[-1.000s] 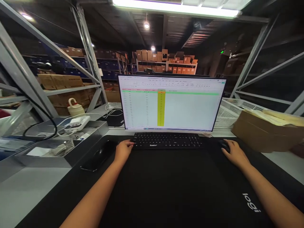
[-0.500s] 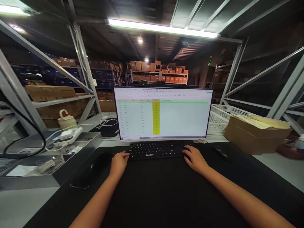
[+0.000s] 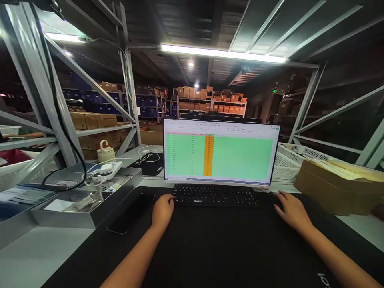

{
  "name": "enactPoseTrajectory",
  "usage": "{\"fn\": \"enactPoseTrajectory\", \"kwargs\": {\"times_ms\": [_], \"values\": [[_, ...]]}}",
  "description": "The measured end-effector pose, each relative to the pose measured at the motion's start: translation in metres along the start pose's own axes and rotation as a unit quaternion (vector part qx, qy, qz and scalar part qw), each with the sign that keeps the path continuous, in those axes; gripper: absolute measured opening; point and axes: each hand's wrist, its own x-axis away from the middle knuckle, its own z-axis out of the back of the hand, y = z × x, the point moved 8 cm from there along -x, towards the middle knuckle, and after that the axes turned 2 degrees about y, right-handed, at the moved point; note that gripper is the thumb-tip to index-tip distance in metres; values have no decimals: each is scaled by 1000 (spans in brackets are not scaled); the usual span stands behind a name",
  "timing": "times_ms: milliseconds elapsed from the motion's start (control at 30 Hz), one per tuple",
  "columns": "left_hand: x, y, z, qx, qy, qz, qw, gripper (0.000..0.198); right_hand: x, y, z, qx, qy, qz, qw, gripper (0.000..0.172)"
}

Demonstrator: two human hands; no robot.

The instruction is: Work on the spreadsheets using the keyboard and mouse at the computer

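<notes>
My left hand [image 3: 163, 210] rests at the left end of the black keyboard [image 3: 216, 196], fingers curled, holding nothing. My right hand [image 3: 292, 210] lies to the right of the keyboard, cupped over the mouse, which is almost wholly hidden under its fingers. Both forearms lie on a black desk mat [image 3: 210, 248]. Behind the keyboard stands a monitor [image 3: 220, 152] showing a spreadsheet filled green with one orange column.
A black phone [image 3: 130, 214] lies on the mat left of my left hand. A metal tray [image 3: 87, 204] with cables and small items sits further left. On the right are a cardboard box [image 3: 336, 184] and white baskets [image 3: 288, 160]. Steel shelf frames flank the desk.
My right hand went from the mouse to the keyboard and back to the right of it. The sheet turned from white to green, its yellow column to orange.
</notes>
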Motion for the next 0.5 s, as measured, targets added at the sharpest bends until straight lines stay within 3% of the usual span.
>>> {"fn": "enactPoseTrajectory", "kwargs": {"times_ms": [67,167,267,500], "values": [[2,2,2,-7,9,3,1000,31,11,47,-9,3,2,-68,998,53],[4,5,2,-36,7,6,999,32,28,86,-23,-46,4,-121,992,60],[6,7,3,-55,-3,3,998,32,34,94,-33,-98,-10,-135,986,61],[9,12,7,-66,-2,-7,998,30,24,82,-35,-128,-36,-95,986,59]]}}
